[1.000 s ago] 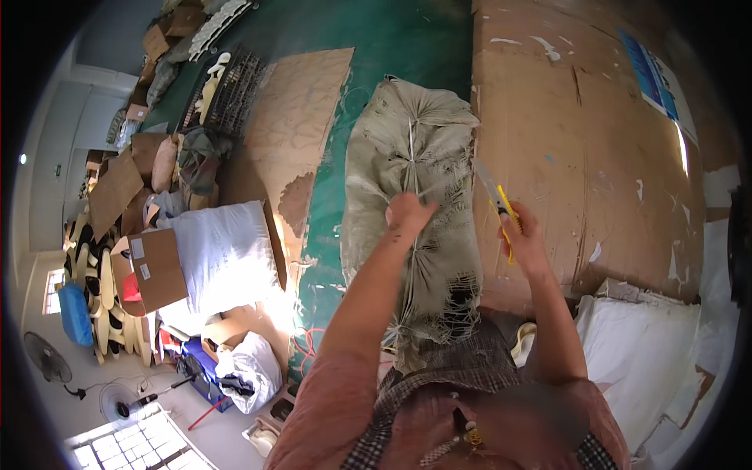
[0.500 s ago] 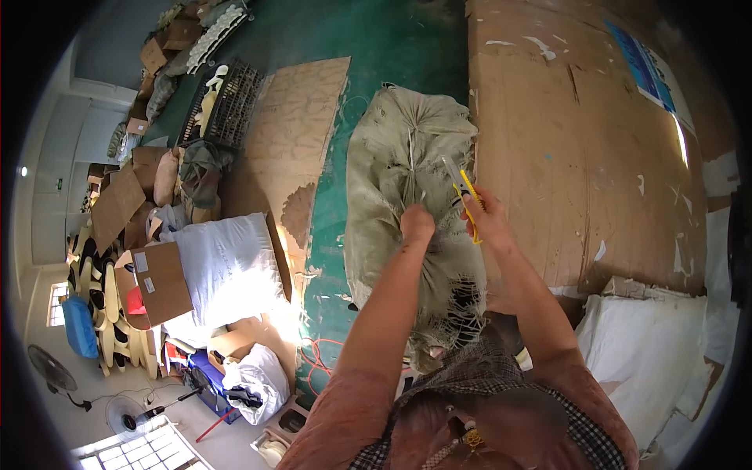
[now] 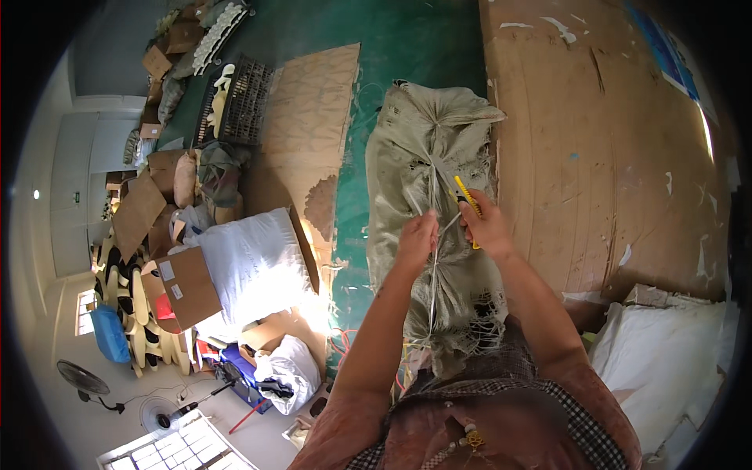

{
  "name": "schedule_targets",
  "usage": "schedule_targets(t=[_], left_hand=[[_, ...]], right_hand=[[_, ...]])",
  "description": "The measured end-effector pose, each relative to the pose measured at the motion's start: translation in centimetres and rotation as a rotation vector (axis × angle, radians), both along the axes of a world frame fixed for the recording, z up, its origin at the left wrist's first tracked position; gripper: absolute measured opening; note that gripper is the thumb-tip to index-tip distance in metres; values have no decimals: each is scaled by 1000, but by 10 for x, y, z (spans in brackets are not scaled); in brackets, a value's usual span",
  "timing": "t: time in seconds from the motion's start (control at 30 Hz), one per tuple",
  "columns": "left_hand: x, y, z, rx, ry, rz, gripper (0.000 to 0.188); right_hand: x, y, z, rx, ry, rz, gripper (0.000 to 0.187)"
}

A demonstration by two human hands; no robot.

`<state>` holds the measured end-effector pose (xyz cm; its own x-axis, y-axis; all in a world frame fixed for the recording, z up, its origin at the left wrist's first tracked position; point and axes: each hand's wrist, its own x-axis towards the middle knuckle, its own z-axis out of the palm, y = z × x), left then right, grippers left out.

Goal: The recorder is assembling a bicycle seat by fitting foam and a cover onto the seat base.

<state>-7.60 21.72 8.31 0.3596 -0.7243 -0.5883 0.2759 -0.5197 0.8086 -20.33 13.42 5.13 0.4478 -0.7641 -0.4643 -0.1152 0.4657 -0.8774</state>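
Note:
A bulging grey-green woven sack (image 3: pixel 395 188) lies lengthwise in front of me, its fabric gathered along the middle and frayed at the near end. A pale cord (image 3: pixel 432 301) runs down its centre. My left hand (image 3: pixel 417 241) is closed on the cord above the sack. Just to the right, my right hand (image 3: pixel 487 225) grips a yellow utility knife (image 3: pixel 468 194), whose blade points up and left, close to the cord. A short pale strand stretches between the two hands; whether the right fingers also pinch it, I cannot tell.
Flattened cardboard (image 3: pixel 548 157) covers the surface on the right, with a white cloth-covered bundle (image 3: pixel 658 352) nearer me. Across the green floor (image 3: pixel 352 188) to the left lie a cardboard sheet (image 3: pixel 309 110), a black crate (image 3: pixel 247 102), a white sack (image 3: pixel 258 258) and several boxes.
The whole view has shifted, so the sack appears farther right. My hands have come closer together, the knife has tilted further left, and the cord now shows lifted and straighter.

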Motion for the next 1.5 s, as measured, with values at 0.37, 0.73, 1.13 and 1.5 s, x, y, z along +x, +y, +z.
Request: schedule_targets(t=[0.37, 0.73, 1.13, 1.5], left_hand=[[2, 11, 28, -5, -89, 137, 35], [4, 27, 27, -63, -60, 66, 31], [-6, 96, 49, -354, -509, -485, 31], [1, 116, 45, -545, 229, 104, 31]], right_hand=[[36, 43, 12, -39, 83, -261, 30], [50, 80, 11, 33, 5, -172, 28], [-31, 97, 5, -43, 0, 101, 44], [-45, 172, 39, -449, 231, 179, 35]])
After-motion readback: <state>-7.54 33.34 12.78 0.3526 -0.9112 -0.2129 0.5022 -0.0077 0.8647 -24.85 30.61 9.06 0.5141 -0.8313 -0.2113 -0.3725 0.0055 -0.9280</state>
